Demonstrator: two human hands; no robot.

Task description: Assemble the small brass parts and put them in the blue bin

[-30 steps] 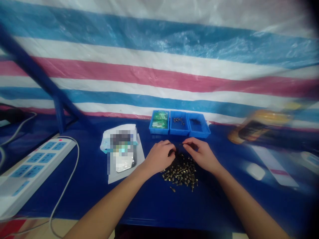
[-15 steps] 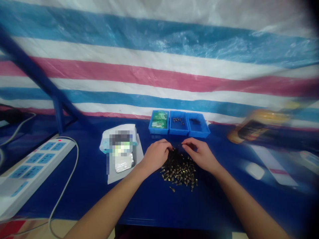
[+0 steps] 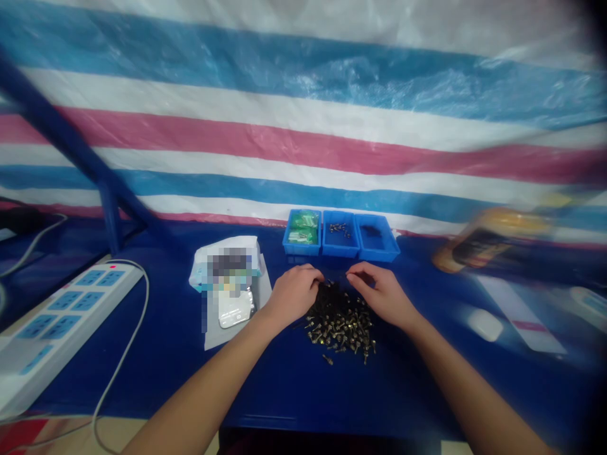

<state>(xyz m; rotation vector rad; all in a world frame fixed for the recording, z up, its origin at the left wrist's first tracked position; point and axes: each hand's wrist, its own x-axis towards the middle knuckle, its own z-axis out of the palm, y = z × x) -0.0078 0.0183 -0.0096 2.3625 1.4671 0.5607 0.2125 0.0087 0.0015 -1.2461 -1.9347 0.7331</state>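
The pile (image 3: 341, 328) of small metal parts lies on the table (image 3: 284, 392), between the 2 hands and slightly nearer the body than their fingertips. Its far portion is dark, its near portion brassy. 1 loose part (image 3: 327, 359) sits just outside the near edge.

The left hand (image 3: 294, 292) is at the pile's far left edge, fingers curled down; whether it grips anything cannot be told. The right hand (image 3: 379, 292) is at the far right, thumb and forefinger tips almost together; whether a part is between them cannot be told.

Beyond the hands stand 3 blue trays (image 3: 340, 242) side by side: green packets in the left, a few metal parts in the middle, something small and dark in the right.
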